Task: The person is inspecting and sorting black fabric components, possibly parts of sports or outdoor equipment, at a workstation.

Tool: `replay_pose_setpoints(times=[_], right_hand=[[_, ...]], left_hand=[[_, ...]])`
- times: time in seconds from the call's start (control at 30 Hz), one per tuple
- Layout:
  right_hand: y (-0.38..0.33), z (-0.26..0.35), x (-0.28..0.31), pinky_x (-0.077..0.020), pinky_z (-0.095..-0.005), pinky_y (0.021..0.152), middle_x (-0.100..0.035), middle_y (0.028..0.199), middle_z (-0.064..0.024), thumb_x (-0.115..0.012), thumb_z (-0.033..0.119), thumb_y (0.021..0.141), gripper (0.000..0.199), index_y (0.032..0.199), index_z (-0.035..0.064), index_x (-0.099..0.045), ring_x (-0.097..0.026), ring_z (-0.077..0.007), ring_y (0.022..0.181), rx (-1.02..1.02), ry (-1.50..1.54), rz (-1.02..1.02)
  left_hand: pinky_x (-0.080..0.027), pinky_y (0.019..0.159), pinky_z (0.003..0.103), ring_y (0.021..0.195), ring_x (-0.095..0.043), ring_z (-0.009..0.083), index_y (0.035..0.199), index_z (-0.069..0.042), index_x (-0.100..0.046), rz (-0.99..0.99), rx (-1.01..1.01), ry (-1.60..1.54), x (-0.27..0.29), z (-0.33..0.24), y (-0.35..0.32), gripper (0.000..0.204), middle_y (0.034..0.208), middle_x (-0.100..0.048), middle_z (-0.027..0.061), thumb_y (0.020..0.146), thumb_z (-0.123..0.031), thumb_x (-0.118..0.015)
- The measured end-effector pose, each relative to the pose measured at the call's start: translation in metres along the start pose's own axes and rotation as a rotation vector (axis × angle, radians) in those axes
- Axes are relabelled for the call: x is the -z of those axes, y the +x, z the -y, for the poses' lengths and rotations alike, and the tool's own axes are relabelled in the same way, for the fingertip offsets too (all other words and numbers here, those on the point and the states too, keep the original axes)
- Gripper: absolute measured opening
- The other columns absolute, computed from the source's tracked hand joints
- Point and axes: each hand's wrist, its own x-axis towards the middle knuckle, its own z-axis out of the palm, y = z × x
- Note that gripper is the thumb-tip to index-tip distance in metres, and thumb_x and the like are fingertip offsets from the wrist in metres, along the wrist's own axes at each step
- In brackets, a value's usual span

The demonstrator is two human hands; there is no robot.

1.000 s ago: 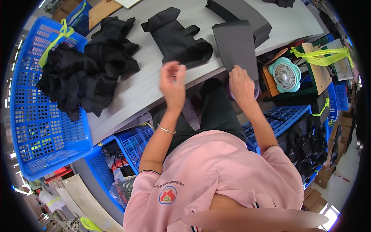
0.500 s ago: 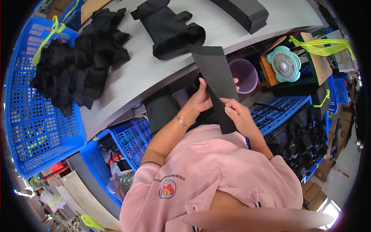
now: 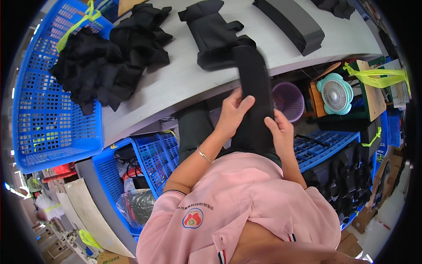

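Both hands hold a long flat black sheet (image 3: 252,88) upright in front of my chest, below the table's edge. My left hand (image 3: 234,112) grips its left edge with the thumb across the face. On the right edge, my right hand (image 3: 278,131) clasps it slightly lower. Just beyond the sheet's top, a folded black fabric piece (image 3: 215,35) lies on the grey table (image 3: 176,83). A stack of dark flat sheets (image 3: 292,24) rests at the table's far right.
A pile of black fabric pieces (image 3: 105,61) spills from a blue crate (image 3: 48,127) on the left. Under the table are blue crates (image 3: 145,163), a purple basket (image 3: 290,101), a teal fan (image 3: 336,94) and a wooden box with yellow straps (image 3: 373,83).
The black sheet, lifted off the stack on the table, has come down toward my body and turned edge-on and upright. Both hands shifted to grip its two long edges.
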Motion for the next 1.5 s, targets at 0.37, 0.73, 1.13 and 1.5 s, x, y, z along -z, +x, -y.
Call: replay_pose_setpoints(times=[0.37, 0.73, 1.13, 1.5], right_hand=[[0.018, 0.004, 0.004, -0.0485, -0.0228, 0.083, -0.067, 0.103, -0.0017, -0.063, 0.014, 0.099, 0.03, 0.122, -0.0045, -0.061, -0.058, -0.0059, 0.092, -0.018, -0.019, 0.096], [0.024, 0.025, 0.002, -0.0491, -0.0236, 0.08, -0.068, 0.102, -0.0034, -0.062, 0.015, 0.098, 0.031, 0.122, -0.0045, -0.062, -0.06, -0.008, 0.091, 0.054, -0.135, 0.204], [0.043, 0.026, -0.019, -0.0528, -0.0358, 0.087, -0.07, 0.11, -0.0212, -0.065, 0.009, 0.093, 0.039, 0.129, -0.0022, -0.059, -0.07, -0.0327, 0.1, 0.488, -0.613, 0.059], [0.041, 0.038, -0.038, -0.0496, -0.0355, 0.052, -0.054, 0.08, -0.0076, -0.065, 0.005, 0.082, 0.057, 0.138, 0.0114, -0.058, -0.063, -0.0231, 0.064, 0.741, -1.38, -0.129]], left_hand=[[-0.05, 0.079, 0.029, 0.083, -0.061, 0.0116, 0.12, 0.003, -0.068, -0.413, -0.156, 0.396, 0.075, -0.011, 0.092, 0.034, 0.105, -0.069, 0.0086, 0.09, -0.012, -0.072], [-0.052, 0.074, 0.031, 0.085, -0.064, 0.0219, 0.12, 0.006, -0.062, -0.417, -0.541, 0.846, 0.072, -0.03, 0.086, 0.04, 0.117, -0.062, 0.0139, 0.081, 0.002, -0.07], [-0.048, 0.065, 0.027, 0.074, -0.056, 0.0131, 0.127, -0.001, -0.065, -0.272, -0.7, 1.08, 0.08, -0.048, 0.071, 0.042, 0.117, -0.058, 0.0094, 0.086, -0.004, -0.071], [-0.054, 0.075, 0.035, 0.087, -0.066, 0.0302, 0.113, -0.009, -0.074, 0.162, -0.792, 0.886, 0.042, -0.064, 0.055, 0.041, 0.107, -0.063, 0.0123, 0.079, 0.009, -0.062]])
